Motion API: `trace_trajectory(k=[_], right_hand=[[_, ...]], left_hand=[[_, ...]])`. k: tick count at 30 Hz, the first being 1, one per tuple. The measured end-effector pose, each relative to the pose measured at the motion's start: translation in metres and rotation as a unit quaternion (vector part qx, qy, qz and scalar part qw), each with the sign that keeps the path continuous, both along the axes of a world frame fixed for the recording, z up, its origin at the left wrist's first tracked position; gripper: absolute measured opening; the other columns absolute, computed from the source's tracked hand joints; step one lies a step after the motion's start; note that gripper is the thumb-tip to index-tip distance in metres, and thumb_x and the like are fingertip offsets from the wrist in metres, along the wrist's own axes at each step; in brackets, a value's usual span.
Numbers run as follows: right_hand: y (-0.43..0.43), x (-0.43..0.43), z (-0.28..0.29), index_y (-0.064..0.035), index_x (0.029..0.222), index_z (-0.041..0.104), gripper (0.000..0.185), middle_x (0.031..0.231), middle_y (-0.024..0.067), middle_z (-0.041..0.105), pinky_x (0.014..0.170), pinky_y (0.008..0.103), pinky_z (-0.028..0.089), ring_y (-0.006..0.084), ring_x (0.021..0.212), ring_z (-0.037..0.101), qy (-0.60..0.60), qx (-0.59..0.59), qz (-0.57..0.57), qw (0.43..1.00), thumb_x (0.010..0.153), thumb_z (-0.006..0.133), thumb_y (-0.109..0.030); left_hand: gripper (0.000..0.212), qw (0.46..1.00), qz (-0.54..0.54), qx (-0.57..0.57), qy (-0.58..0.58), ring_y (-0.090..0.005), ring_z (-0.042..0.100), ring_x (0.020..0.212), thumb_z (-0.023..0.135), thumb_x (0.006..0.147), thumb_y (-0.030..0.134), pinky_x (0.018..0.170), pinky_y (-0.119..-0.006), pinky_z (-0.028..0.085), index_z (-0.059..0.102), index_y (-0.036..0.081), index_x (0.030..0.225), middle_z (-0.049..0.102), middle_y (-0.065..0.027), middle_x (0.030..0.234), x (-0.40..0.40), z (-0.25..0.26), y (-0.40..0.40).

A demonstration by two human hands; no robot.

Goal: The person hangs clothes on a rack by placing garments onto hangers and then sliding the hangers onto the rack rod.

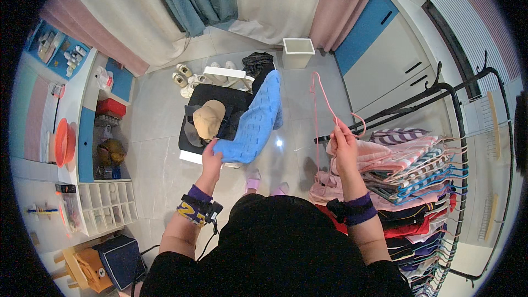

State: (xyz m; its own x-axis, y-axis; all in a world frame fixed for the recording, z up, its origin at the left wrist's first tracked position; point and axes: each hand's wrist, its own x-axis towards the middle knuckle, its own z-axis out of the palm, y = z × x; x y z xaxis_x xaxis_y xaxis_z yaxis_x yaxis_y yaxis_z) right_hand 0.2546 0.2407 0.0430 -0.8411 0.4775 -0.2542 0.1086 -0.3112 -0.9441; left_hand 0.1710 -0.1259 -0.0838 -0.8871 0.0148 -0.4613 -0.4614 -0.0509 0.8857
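Observation:
A blue patterned cloth [251, 132] hangs over the right side of a black-seated chair [192, 132], and my left hand [212, 156] grips its near left corner. Beside that hand, a tan cap [209, 119] lies on darker caps on the seat. My right hand [345, 142] holds a pink wire hanger [326, 95] near its hook, upright over the front of the clothes rack. Pink garments [371, 154] hang close to that hand.
A black metal rack [462, 132] with many hung clothes stands at the right. Behind the chair are shoes [181, 75], a black bag [258, 62] and a white bin [298, 53]. Shelves and a white drawer organizer [107, 206] line the left; a navy box [121, 260] sits at lower left.

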Motion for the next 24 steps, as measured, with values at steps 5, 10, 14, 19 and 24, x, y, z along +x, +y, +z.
trace_trajectory(k=[5,10,14,19,24], right_hand=[[0.0,0.003,-0.002,-0.0062,0.126,0.053,0.035,0.073,-0.0035,0.052,0.046,0.0171,0.027,0.0024,0.053,0.038,-0.006,0.006,-0.001,1.0,0.094,0.054,-0.02],[0.004,0.007,0.0,-0.0085,0.126,0.054,0.034,0.074,-0.0039,0.052,0.046,0.017,0.027,0.0022,0.053,0.038,-0.014,0.0,-0.007,1.0,0.094,0.054,-0.019],[0.011,0.013,0.001,-0.0076,0.126,0.054,0.034,0.074,-0.0042,0.052,0.045,0.017,0.027,0.002,0.053,0.038,-0.014,0.012,-0.023,1.0,0.094,0.053,-0.019],[0.014,0.024,-0.006,-0.0069,0.125,0.054,0.034,0.074,-0.0046,0.052,0.045,0.017,0.027,0.0015,0.053,0.038,-0.01,0.007,-0.054,0.998,0.093,0.054,-0.019],[0.016,0.035,-0.005,-0.0074,0.125,0.053,0.035,0.073,-0.006,0.052,0.045,0.0164,0.027,0.001,0.053,0.039,-0.021,0.002,-0.062,0.998,0.093,0.054,-0.02]], left_hand=[[0.058,0.853,-0.285,-0.182,0.397,-0.0297,0.053,0.116,0.044,0.073,-0.008,0.097,-0.035,0.042,0.053,0.009,0.127,0.052,-0.0141,0.13,0.009,0.081,0.068],[0.054,0.78,-0.495,-0.101,0.369,-0.0328,0.052,0.115,0.044,0.074,-0.007,0.093,-0.036,0.044,0.056,0.012,0.123,0.053,-0.0135,0.128,0.022,0.082,0.113],[0.052,0.823,-0.46,-0.115,0.313,-0.0325,0.055,0.11,0.042,0.075,-0.007,0.091,-0.035,0.045,0.057,0.011,0.121,0.056,-0.0128,0.124,0.012,0.054,0.111],[0.049,0.873,-0.412,-0.078,0.249,-0.0244,0.06,0.099,0.046,0.075,-0.005,0.083,-0.031,0.047,0.058,0.007,0.12,0.06,-0.0112,0.117,-0.009,0.048,0.099],[0.032,0.913,-0.373,-0.072,0.147,-0.015,0.056,0.071,0.056,0.078,0.002,0.061,-0.029,0.045,0.061,0.005,0.11,0.061,-0.0043,0.098,-0.007,0.041,0.098]])
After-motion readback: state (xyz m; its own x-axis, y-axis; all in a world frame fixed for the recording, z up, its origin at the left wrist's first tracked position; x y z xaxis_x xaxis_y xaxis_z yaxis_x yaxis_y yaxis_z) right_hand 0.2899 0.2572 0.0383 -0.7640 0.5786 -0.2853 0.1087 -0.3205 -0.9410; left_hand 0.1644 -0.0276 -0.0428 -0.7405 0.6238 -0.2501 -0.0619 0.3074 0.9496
